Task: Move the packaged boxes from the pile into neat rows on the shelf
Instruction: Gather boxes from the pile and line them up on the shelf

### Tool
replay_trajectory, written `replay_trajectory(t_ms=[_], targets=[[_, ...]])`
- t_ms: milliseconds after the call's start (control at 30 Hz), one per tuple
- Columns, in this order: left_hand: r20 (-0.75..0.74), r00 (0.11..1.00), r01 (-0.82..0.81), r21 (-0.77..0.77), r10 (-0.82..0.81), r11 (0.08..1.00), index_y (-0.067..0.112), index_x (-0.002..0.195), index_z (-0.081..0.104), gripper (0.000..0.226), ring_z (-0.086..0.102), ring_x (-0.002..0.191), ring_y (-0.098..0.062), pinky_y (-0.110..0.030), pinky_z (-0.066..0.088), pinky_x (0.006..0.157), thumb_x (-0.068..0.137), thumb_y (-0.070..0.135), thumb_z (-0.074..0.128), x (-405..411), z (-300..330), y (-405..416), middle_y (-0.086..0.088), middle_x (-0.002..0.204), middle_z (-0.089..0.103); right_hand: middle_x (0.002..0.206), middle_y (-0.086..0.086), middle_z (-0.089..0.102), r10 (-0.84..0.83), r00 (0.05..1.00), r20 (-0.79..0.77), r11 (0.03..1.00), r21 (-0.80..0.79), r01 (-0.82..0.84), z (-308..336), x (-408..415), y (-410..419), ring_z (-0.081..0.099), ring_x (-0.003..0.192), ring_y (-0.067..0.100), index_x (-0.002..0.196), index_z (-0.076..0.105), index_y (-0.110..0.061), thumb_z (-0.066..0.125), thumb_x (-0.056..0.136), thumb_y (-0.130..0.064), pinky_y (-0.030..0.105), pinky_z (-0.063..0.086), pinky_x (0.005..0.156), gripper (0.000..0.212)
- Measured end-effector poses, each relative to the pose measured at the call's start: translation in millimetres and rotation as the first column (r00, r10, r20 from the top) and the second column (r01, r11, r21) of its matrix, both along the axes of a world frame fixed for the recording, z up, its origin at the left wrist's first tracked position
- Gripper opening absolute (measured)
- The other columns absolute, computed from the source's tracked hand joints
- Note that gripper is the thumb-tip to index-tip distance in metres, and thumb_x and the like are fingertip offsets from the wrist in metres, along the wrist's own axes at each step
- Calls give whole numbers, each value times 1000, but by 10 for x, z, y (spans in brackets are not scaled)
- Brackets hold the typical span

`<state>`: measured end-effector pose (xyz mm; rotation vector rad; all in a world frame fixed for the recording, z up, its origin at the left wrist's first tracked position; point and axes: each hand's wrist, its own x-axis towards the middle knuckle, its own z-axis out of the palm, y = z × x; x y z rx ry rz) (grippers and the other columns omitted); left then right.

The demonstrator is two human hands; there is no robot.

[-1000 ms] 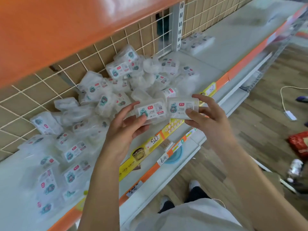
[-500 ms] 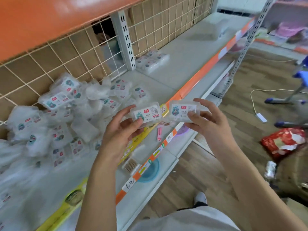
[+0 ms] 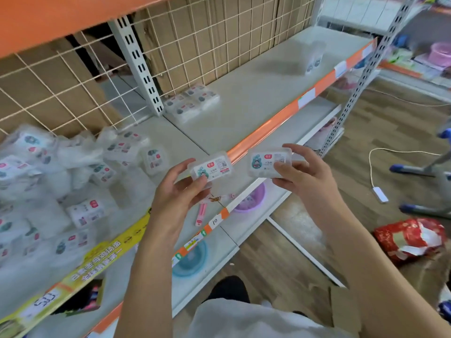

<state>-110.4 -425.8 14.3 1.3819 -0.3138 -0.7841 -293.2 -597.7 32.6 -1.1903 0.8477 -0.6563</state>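
Observation:
My left hand (image 3: pixel 179 193) grips a small clear packaged box (image 3: pixel 211 167) with a white label, held above the shelf's front edge. My right hand (image 3: pixel 299 174) grips a second, matching box (image 3: pixel 267 162) just to its right; the two boxes are apart. The pile of boxes (image 3: pixel 56 181) in clear wrap lies on the left of the white shelf (image 3: pixel 256 98). A small neat group of boxes (image 3: pixel 191 102) sits at the back of the shelf beside the upright post. Another blurred pack (image 3: pixel 313 58) stands far right on the shelf.
A wire grid (image 3: pixel 195 40) backs the shelf, and an orange shelf (image 3: pixel 48 18) hangs overhead. An orange price strip (image 3: pixel 292 108) edges the shelf. Lower shelves hold a purple basin (image 3: pixel 251 198) and a blue basin (image 3: pixel 192 259). A red bag (image 3: pixel 410 237) and a white cable (image 3: pixel 373 176) lie on the wooden floor.
The view has swung right, so the pile now lies at the left. Both hands, each holding its box, have moved right along the shelf front, and the boxes are further apart.

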Motion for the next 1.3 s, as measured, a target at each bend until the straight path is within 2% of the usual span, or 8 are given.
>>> replay_trajectory(t_ms=[267, 700, 867, 1000, 1100, 1167, 1233, 1300], targets=[[18, 994, -105, 12, 105, 994, 23, 124, 63, 41, 73, 95, -24, -36, 58, 87, 88, 4, 70, 400, -26, -691, -10, 104, 76, 105, 18, 72, 83, 997, 1, 997, -6, -83, -28, 519, -769, 74, 94, 26, 123, 65, -20, 72, 89, -7, 35, 60, 86, 37], [33, 979, -203, 114, 200, 973, 21, 130, 60, 43, 72, 104, -25, -36, 57, 92, 90, 6, 69, 802, -55, -1271, -11, 106, 76, 105, 19, 72, 285, 957, -50, 958, 30, -284, -137, 1307, -1720, 74, 94, 29, 124, 64, -19, 71, 90, -7, 39, 60, 86, 37], [-18, 916, -393, 155, 400, 907, 23, 125, 63, 41, 73, 100, -23, -29, 60, 84, 89, 5, 71, 807, -95, -1511, -13, 105, 76, 102, 18, 73, 426, 896, -128, 904, 21, -427, -193, 1667, -2152, 74, 90, 27, 122, 66, -20, 74, 88, -9, 35, 62, 81, 36], [125, 845, -532, 300, 520, 792, 32, 116, 67, 39, 74, 90, -13, -37, 58, 93, 84, 13, 78, 748, -250, -1665, 1, 91, 78, 97, 17, 73, 522, 831, -193, 847, -1, -532, -235, 1914, -2389, 72, 83, 23, 118, 68, -22, 75, 86, -10, 32, 62, 79, 35], [165, 794, -604, 315, 584, 732, 32, 119, 66, 41, 71, 78, -6, -37, 56, 90, 84, 16, 79, 693, -277, -1737, 6, 86, 78, 85, 7, 76, 579, 772, -264, 792, -45, -609, -285, 2078, -2473, 68, 77, 19, 113, 69, -27, 78, 85, -15, 36, 60, 80, 32], [181, 781, -621, 317, 597, 717, 32, 121, 65, 41, 70, 82, -10, -37, 56, 89, 85, 17, 78, 680, -270, -1778, 2, 94, 77, 85, 4, 76, 592, 739, -320, 762, -74, -643, -318, 2179, -2506, 65, 71, 14, 115, 68, -28, 79, 84, -19, 37, 56, 73, 34], [201, 771, -634, 329, 604, 700, 27, 127, 64, 43, 71, 86, -11, -37, 56, 90, 86, 18, 77, 721, -280, -1805, 2, 96, 76, 86, 3, 76, 586, 725, -362, 748, -101, -656, -342, 2277, -2530, 62, 67, 11, 118, 68, -29, 78, 84, -22, 29, 47, 62, 36], [220, 761, -645, 356, 610, 677, 23, 131, 62, 47, 71, 90, -11, -39, 57, 93, 87, 18, 76, 802, -293, -1820, 3, 96, 75, 87, 1, 75, 597, 712, -370, 737, -99, -669, -368, 2382, -2542, 62, 71, 11, 118, 67, -30, 78, 84, -23, 25, 43, 61, 36]])
